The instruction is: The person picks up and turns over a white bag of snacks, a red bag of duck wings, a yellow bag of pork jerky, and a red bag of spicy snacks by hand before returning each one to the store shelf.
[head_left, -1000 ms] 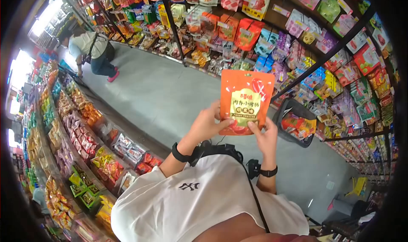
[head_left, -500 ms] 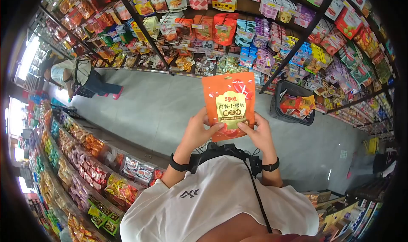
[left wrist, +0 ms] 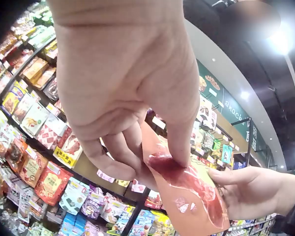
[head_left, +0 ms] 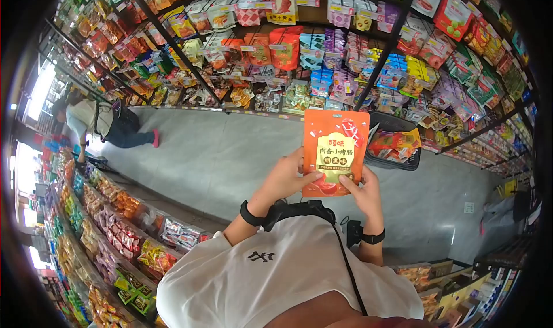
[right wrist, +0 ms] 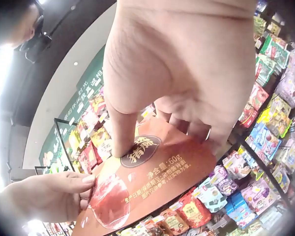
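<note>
An orange-red snack pouch [head_left: 336, 149] is held upright in front of the chest, its printed front with a yellow label facing the head camera. The left hand [head_left: 288, 178] pinches its lower left side, thumb on the front and fingers behind. At the lower right side, the right hand [head_left: 366, 195] pinches it the same way. In the left wrist view the left thumb presses on the pouch [left wrist: 187, 196] over a sausage picture. The right wrist view shows the right hand [right wrist: 179, 64] with its thumb on the pouch [right wrist: 147, 172] beside a dark oval label.
A dark basket [head_left: 397, 164] with colourful packets stands on the grey floor beyond the right hand. Hanging snack bags [head_left: 285, 48] fill the shelves ahead. Bins of wrapped snacks [head_left: 121, 230] line the left side. A person [head_left: 106, 123] bends over at the far left.
The head view has shifted, so shelves and basket appear in different places. Both hands still hold the pouch, which now overlaps the basket's left edge in view. The other person has bent further towards the bins.
</note>
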